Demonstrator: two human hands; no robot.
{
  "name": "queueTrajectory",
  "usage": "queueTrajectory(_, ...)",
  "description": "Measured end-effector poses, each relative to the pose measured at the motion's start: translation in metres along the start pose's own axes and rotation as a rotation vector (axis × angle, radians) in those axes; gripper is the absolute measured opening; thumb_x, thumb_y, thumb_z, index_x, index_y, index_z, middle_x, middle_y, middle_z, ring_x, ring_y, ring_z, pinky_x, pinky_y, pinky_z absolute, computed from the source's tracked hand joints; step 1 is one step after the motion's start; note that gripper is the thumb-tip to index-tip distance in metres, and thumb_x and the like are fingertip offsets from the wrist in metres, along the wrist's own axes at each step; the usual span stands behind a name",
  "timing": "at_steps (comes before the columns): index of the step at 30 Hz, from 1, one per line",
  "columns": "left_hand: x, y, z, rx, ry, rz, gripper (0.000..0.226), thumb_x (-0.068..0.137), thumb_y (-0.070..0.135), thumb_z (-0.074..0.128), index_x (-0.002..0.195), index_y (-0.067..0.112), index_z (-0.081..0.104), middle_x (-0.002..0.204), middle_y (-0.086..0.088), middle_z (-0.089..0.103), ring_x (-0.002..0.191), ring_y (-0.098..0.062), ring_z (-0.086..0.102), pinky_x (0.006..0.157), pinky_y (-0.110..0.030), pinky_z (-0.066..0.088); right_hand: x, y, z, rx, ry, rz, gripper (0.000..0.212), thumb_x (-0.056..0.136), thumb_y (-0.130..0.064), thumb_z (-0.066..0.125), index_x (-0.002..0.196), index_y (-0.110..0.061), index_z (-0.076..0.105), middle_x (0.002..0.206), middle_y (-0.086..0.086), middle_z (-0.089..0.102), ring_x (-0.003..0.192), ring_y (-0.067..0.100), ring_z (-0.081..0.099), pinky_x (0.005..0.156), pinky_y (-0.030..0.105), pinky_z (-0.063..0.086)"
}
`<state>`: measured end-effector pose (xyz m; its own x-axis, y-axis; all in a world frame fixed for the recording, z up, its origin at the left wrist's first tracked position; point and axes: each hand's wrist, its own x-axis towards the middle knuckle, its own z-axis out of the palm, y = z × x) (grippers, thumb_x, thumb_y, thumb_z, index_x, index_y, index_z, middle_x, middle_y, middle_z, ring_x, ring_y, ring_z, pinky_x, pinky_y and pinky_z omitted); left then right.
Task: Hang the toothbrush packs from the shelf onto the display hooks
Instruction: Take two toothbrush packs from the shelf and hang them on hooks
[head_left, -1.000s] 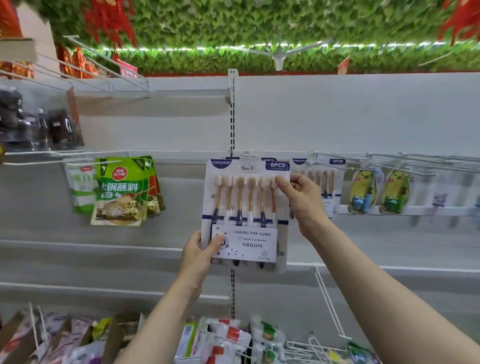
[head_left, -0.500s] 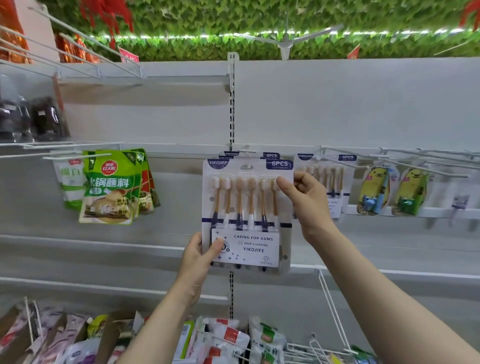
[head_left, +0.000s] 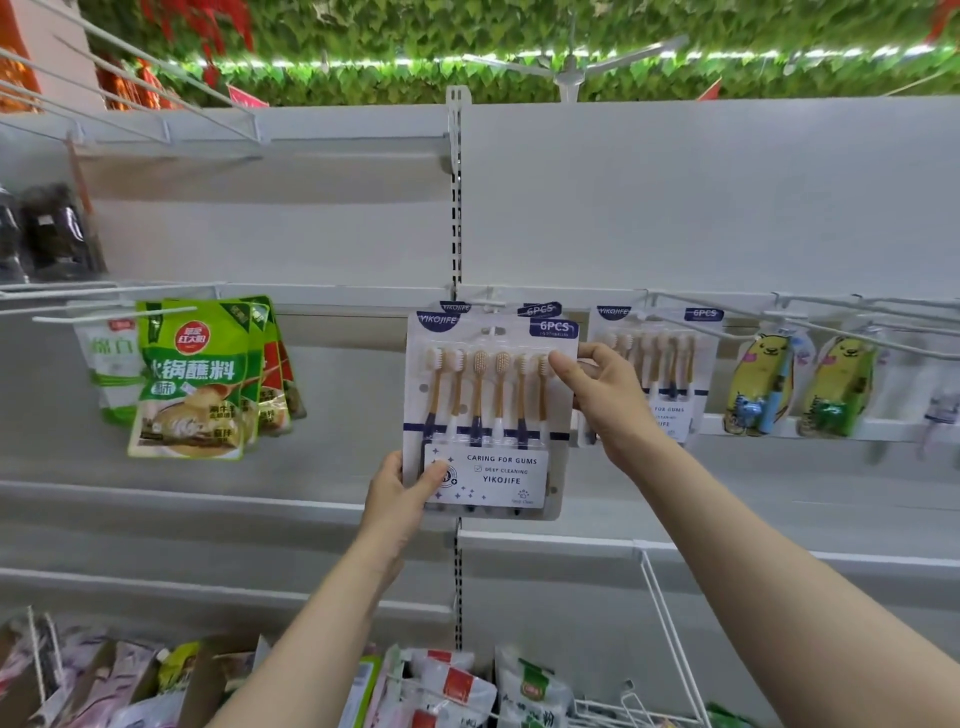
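A white toothbrush pack with several tan brushes and navy labels is held upright in front of the centre display hook. My left hand pinches its lower left corner. My right hand grips its upper right edge. The pack's hang hole sits just below the hook's tip. Another identical pack hangs right behind it, only its top showing. More toothbrush packs hang on the hook to the right, partly hidden by my right hand.
Green sauce pouches hang on hooks at left, yellow cartoon packs at right. Long bare wire hooks stick out at upper right. Snack bags fill the lower shelf beside a white wire divider.
The pack sits slightly lower against the hook than a second ago, and the view has tilted a little upward. Both hands keep the same grip.
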<state>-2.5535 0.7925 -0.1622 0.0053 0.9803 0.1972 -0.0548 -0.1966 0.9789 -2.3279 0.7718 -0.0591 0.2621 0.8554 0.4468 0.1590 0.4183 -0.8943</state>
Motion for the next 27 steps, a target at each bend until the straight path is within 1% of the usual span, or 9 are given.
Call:
queueTrajectory(3, 0.017, -0.002, 0.005, 0.017, 0.017, -0.012, 0.021, 0.093, 0.023, 0.068, 0.11, 0.015, 0.06, 0.106, 0.001, 0.073, 0.1, -0.014, 0.067, 0.071, -0.023, 0.047, 0.019, 0.006, 0.001, -0.019, -0.021, 0.015, 0.024, 0.095, -0.031, 0.068, 0.11, -0.014, 0.062, 0.094, -0.002, 0.077, 0.087, 0.01, 0.07, 0.085, 0.034, 0.052)
queueTrajectory(7, 0.038, -0.006, 0.013, 0.019, 0.015, -0.031, 0.021, 0.094, 0.023, 0.067, 0.112, 0.015, 0.06, 0.107, 0.0, 0.072, 0.1, -0.013, 0.067, 0.07, -0.023, 0.047, 0.04, 0.011, 0.003, -0.064, -0.029, 0.003, 0.033, 0.096, -0.033, 0.066, 0.119, -0.01, 0.06, 0.098, -0.005, 0.075, 0.093, 0.006, 0.069, 0.084, 0.029, 0.049)
queueTrajectory(9, 0.046, -0.011, 0.018, 0.011, 0.012, -0.029, 0.021, 0.094, 0.023, 0.066, 0.112, 0.014, 0.06, 0.107, 0.0, 0.072, 0.1, -0.013, 0.067, 0.07, -0.022, 0.047, 0.049, 0.016, 0.002, -0.073, -0.036, -0.011, 0.03, 0.097, -0.032, 0.065, 0.117, -0.011, 0.061, 0.099, -0.004, 0.075, 0.09, 0.002, 0.069, 0.08, 0.025, 0.049)
queueTrajectory(12, 0.056, -0.019, 0.024, 0.017, 0.025, -0.022, 0.019, 0.094, 0.023, 0.066, 0.11, 0.015, 0.06, 0.107, -0.001, 0.072, 0.101, -0.015, 0.067, 0.077, -0.025, 0.05, 0.059, 0.02, 0.002, -0.077, -0.058, -0.025, 0.026, 0.097, -0.03, 0.065, 0.115, -0.011, 0.063, 0.099, -0.002, 0.075, 0.082, -0.003, 0.067, 0.072, 0.018, 0.045)
queueTrajectory(14, 0.063, -0.024, 0.026, 0.013, 0.039, -0.022, 0.016, 0.093, 0.022, 0.067, 0.107, 0.016, 0.06, 0.106, -0.002, 0.072, 0.102, -0.018, 0.067, 0.086, -0.032, 0.052, 0.065, 0.021, 0.001, -0.096, -0.073, -0.037, 0.026, 0.096, -0.032, 0.066, 0.113, -0.012, 0.064, 0.101, 0.001, 0.075, 0.083, 0.002, 0.066, 0.074, 0.022, 0.045)
queueTrajectory(17, 0.07, -0.031, 0.028, 0.023, 0.05, -0.014, 0.016, 0.093, 0.023, 0.068, 0.106, 0.017, 0.061, 0.106, -0.001, 0.073, 0.103, -0.018, 0.067, 0.095, -0.04, 0.052, 0.068, 0.023, -0.003, -0.09, -0.098, -0.054, 0.022, 0.096, -0.032, 0.066, 0.11, -0.015, 0.064, 0.099, -0.002, 0.075, 0.08, -0.002, 0.065, 0.075, 0.023, 0.044)
queueTrajectory(20, 0.069, -0.037, 0.028, 0.016, 0.053, 0.004, 0.018, 0.092, 0.023, 0.068, 0.108, 0.017, 0.062, 0.106, 0.001, 0.073, 0.103, -0.016, 0.068, 0.092, -0.035, 0.053, 0.065, 0.025, -0.004, -0.07, -0.126, -0.081, 0.019, 0.096, -0.029, 0.067, 0.109, -0.017, 0.063, 0.094, -0.005, 0.076, 0.082, -0.001, 0.068, 0.075, 0.022, 0.047)
queueTrajectory(24, 0.067, -0.037, 0.025, 0.047, 0.051, 0.012, 0.02, 0.091, 0.027, 0.069, 0.107, 0.019, 0.061, 0.106, 0.002, 0.073, 0.104, -0.017, 0.067, 0.095, -0.039, 0.052, 0.062, 0.026, -0.004, -0.073, -0.117, -0.079, 0.019, 0.095, -0.03, 0.068, 0.109, -0.019, 0.063, 0.096, -0.005, 0.077, 0.092, 0.007, 0.071, 0.087, 0.031, 0.053)
queueTrajectory(27, 0.066, -0.036, 0.023, 0.04, 0.04, 0.013, 0.021, 0.092, 0.026, 0.069, 0.11, 0.019, 0.061, 0.107, 0.003, 0.073, 0.104, -0.014, 0.067, 0.093, -0.035, 0.052, 0.059, 0.025, -0.004, -0.085, -0.103, -0.077, 0.021, 0.095, -0.031, 0.068, 0.11, -0.019, 0.063, 0.097, -0.004, 0.077, 0.093, 0.007, 0.071, 0.086, 0.032, 0.053)
